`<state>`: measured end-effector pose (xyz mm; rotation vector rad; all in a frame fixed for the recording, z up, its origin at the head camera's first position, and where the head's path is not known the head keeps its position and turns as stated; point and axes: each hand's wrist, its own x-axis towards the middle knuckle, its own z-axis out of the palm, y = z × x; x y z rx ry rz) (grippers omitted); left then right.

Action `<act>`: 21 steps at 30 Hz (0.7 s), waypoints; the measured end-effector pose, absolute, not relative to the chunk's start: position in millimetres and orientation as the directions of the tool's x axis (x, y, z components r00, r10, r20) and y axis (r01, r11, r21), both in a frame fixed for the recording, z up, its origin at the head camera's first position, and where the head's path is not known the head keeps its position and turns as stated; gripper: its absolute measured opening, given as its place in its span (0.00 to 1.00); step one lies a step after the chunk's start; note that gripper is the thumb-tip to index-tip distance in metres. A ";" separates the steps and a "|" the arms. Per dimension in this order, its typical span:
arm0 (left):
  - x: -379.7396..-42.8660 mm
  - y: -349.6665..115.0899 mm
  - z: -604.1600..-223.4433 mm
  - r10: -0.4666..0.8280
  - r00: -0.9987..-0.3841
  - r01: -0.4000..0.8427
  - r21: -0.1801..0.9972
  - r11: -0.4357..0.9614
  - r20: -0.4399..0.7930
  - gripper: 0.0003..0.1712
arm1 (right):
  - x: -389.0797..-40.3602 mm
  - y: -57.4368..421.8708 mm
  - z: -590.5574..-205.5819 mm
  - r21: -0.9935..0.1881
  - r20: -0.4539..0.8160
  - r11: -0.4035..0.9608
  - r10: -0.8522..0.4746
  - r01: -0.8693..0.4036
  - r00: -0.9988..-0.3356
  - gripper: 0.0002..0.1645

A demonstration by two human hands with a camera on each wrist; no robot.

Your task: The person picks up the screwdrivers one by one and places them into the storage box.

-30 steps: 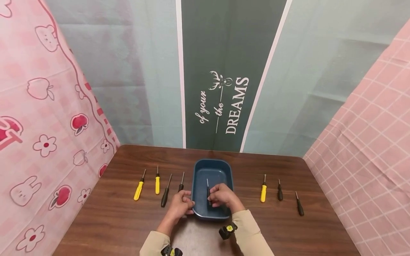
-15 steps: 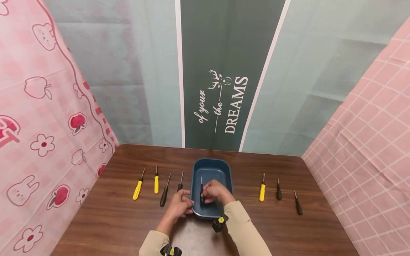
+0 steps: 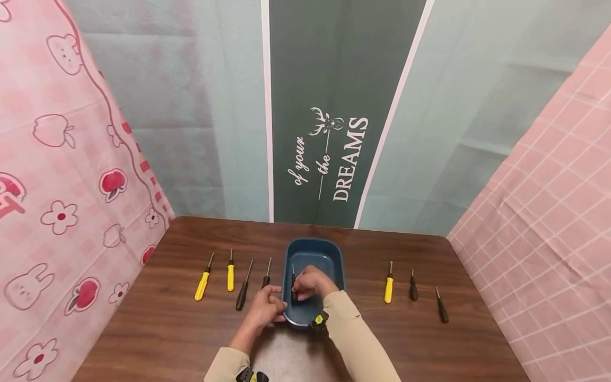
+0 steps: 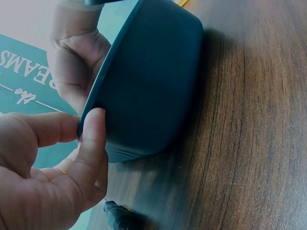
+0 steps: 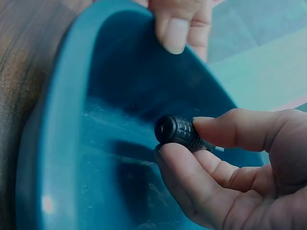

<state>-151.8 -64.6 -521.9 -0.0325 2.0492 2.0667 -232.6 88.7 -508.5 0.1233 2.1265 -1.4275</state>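
A deep blue rectangular tray (image 3: 315, 245) stands on the wooden table. My left hand (image 3: 263, 309) pinches its left rim between thumb and finger, as the left wrist view shows close up. Inside the tray, my right hand (image 3: 312, 282) holds a small black-handled screwdriver (image 5: 180, 132) by its handle, thumb on one side and fingers on the other. The handle end faces the right wrist camera, over a dark shadow on the tray floor. In the head view the screwdriver's shaft points away from me, along the tray's left wall.
Left of the tray lie two yellow screwdrivers (image 3: 202, 285) and two black ones (image 3: 242, 295), one partly behind my left hand. To the right are a yellow screwdriver (image 3: 389, 289) and two black ones (image 3: 413, 289). Fabric curtains (image 3: 229, 106) enclose the table (image 3: 157, 318).
My right hand has moved left inside the tray with the black screwdriver, toward the left wall. My left hand keeps its grip on the rim. The head view has shifted slightly.
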 end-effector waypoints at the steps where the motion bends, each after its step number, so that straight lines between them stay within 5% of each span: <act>1: -151.5 -65.3 -521.5 0.147 -0.973 -0.181 0.984 0.006 -0.179 0.25 | -232.7 87.0 -509.9 -0.818 -0.506 0.433 -0.229 0.378 -0.832 0.10; 16: -151.6 -63.9 -520.8 0.159 -0.968 -0.200 0.980 -0.023 -0.194 0.25 | -234.9 80.5 -513.8 -0.797 -0.520 0.450 -0.175 0.402 -0.836 0.10; 21: -152.5 -64.3 -520.6 0.158 -0.968 -0.203 0.979 -0.031 -0.195 0.25 | -233.0 82.6 -500.9 -0.702 -0.360 0.707 -0.247 0.087 -0.899 0.04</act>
